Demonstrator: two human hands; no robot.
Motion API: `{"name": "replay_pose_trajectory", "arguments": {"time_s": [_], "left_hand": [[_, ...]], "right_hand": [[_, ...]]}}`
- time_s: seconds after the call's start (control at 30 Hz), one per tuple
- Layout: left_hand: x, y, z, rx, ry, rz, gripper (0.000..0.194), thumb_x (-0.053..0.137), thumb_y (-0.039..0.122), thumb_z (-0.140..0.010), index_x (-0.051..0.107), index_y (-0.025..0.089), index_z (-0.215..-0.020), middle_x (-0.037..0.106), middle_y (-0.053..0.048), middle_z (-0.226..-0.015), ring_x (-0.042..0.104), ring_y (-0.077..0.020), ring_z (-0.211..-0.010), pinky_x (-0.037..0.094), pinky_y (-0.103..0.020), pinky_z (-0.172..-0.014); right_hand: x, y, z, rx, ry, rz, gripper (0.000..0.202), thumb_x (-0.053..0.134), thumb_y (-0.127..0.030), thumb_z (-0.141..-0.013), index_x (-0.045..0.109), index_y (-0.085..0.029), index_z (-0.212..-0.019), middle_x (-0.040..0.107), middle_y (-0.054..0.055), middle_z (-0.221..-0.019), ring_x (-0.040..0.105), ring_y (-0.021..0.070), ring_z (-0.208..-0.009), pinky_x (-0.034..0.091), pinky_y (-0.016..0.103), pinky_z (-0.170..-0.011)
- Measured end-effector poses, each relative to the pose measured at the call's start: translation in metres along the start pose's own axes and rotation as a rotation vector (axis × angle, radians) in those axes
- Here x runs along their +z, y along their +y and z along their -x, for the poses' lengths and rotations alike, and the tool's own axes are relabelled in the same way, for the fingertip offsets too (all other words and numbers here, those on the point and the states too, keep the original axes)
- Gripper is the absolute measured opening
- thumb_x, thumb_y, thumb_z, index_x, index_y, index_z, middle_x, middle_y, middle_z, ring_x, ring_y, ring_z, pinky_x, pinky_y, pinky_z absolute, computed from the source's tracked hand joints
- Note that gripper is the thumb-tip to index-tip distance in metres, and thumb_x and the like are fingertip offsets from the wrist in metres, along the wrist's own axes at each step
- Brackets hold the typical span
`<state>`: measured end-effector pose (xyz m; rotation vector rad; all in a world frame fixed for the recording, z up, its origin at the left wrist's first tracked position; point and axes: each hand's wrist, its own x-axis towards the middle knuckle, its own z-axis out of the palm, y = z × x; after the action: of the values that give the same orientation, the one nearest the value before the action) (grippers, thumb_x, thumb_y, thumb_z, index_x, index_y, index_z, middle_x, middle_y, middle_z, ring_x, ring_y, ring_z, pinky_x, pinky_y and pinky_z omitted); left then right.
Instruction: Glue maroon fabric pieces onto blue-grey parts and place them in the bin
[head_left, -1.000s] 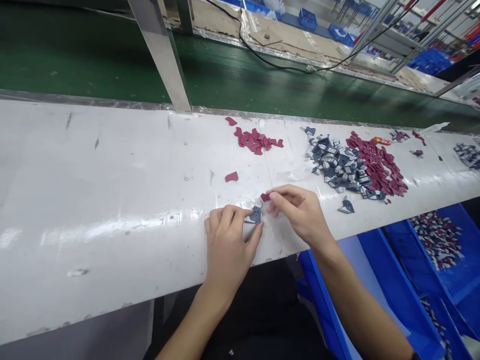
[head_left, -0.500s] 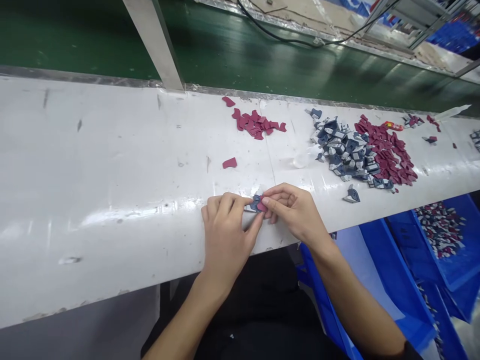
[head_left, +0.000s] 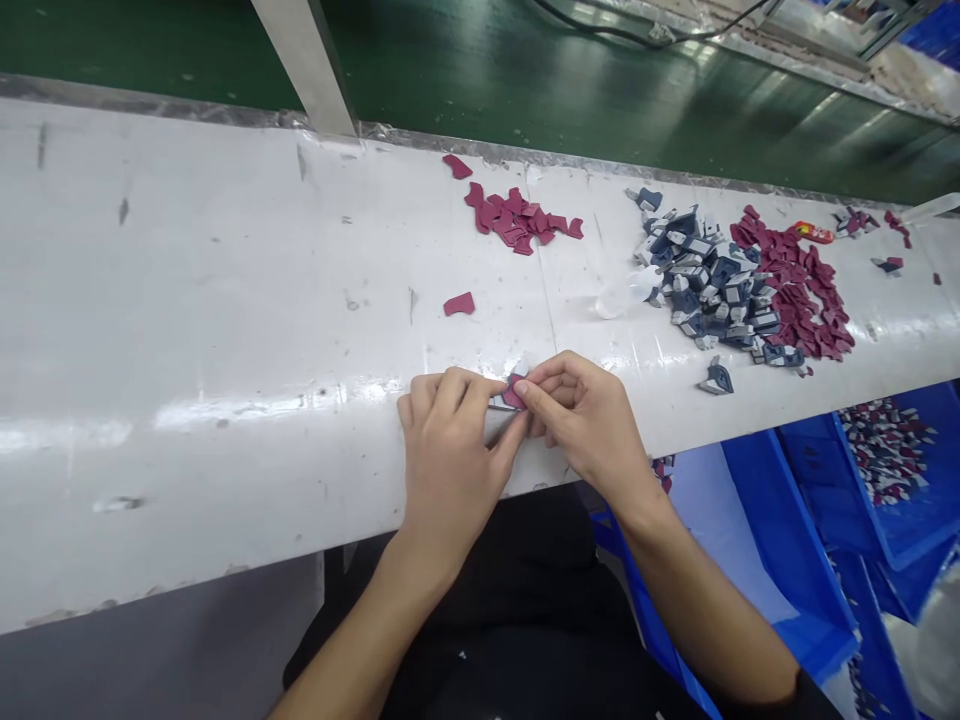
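Note:
Near the table's front edge, my left hand (head_left: 454,440) grips a small grey and dark blue part (head_left: 498,403) between thumb and forefinger. From the right, my right hand (head_left: 589,415) pinches a maroon piece (head_left: 513,392) that lies over the blue part. The fingertips of both hands nearly meet and hide much of the two pieces. A single maroon piece (head_left: 459,303) lies on the white table beyond my left hand.
Farther back is a small maroon pile (head_left: 517,220). To the right are a blue and grey pile (head_left: 705,280), a larger maroon pile (head_left: 806,290) and a red wrapper (head_left: 814,232). Blue bins (head_left: 772,530) stand below the table edge; a metal post (head_left: 311,65) rises behind.
The maroon piece has shifted left over the blue part, covering more of it. Both hands keep their grip. The whole view has tilted slightly downward.

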<state>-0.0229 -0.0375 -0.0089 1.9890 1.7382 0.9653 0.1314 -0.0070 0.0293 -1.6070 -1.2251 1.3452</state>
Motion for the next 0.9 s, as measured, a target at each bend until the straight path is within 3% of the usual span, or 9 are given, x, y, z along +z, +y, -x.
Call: {"name": "replay_pose_trajectory", "arguments": {"time_s": [0.2,0.3,0.5,0.77,0.9], "left_hand": [[-0.0006,0.0009,0.0000,-0.017,-0.015,0.002,0.011,0.079,0.033,-0.104,0.073,0.025,-0.109,0.074,-0.004,-0.102,0.057,-0.0274,-0.103,0.040,-0.042,-0.087],[-0.0007,0.0012,-0.0001,-0.019,-0.016,-0.009,0.010,0.076,0.034,-0.106,0.072,0.025,-0.108,0.074,-0.004,-0.102,0.057,-0.0273,-0.103,0.039,-0.042,-0.087],[-0.0008,0.0013,-0.0001,0.002,-0.003,-0.007,0.009,0.078,0.029,-0.104,0.071,0.025,-0.104,0.072,-0.003,-0.097,0.055,-0.0263,-0.101,0.038,-0.041,-0.085],[-0.0005,0.0015,-0.0009,-0.008,-0.008,0.000,0.009,0.077,0.031,-0.105,0.071,0.024,-0.103,0.072,-0.003,-0.099,0.056,-0.0269,-0.101,0.038,-0.042,-0.085],[-0.0046,0.0005,-0.0009,-0.002,-0.001,0.086,0.011,0.077,0.029,-0.105,0.072,0.025,-0.114,0.070,-0.003,-0.103,0.058,-0.0254,-0.102,0.044,-0.042,-0.090]], "right_hand": [[-0.0023,0.0006,0.0046,-0.002,-0.016,0.004,0.033,0.088,-0.052,-0.096,0.074,-0.023,-0.098,0.078,0.002,-0.080,0.073,0.0184,-0.067,0.058,0.031,-0.056],[-0.0036,0.0009,0.0046,-0.005,-0.014,0.025,0.037,0.093,-0.054,-0.092,0.074,-0.024,-0.102,0.077,0.001,-0.080,0.074,0.0191,-0.069,0.059,0.031,-0.058],[-0.0033,-0.0004,-0.0015,-0.004,-0.055,0.090,0.039,0.093,-0.055,-0.092,0.067,-0.025,-0.096,0.072,-0.002,-0.074,0.068,0.0161,-0.059,0.055,0.031,-0.053],[-0.0035,-0.0001,-0.0035,-0.059,-0.071,0.204,0.034,0.086,-0.041,-0.099,0.056,-0.027,-0.097,0.066,-0.005,-0.080,0.064,0.0135,-0.065,0.052,0.027,-0.057],[-0.0069,-0.0012,-0.0004,0.046,-0.113,-0.056,0.051,0.090,-0.056,-0.092,0.055,-0.028,-0.118,0.070,-0.007,-0.080,0.068,0.0161,-0.060,0.051,0.026,-0.044]]}}
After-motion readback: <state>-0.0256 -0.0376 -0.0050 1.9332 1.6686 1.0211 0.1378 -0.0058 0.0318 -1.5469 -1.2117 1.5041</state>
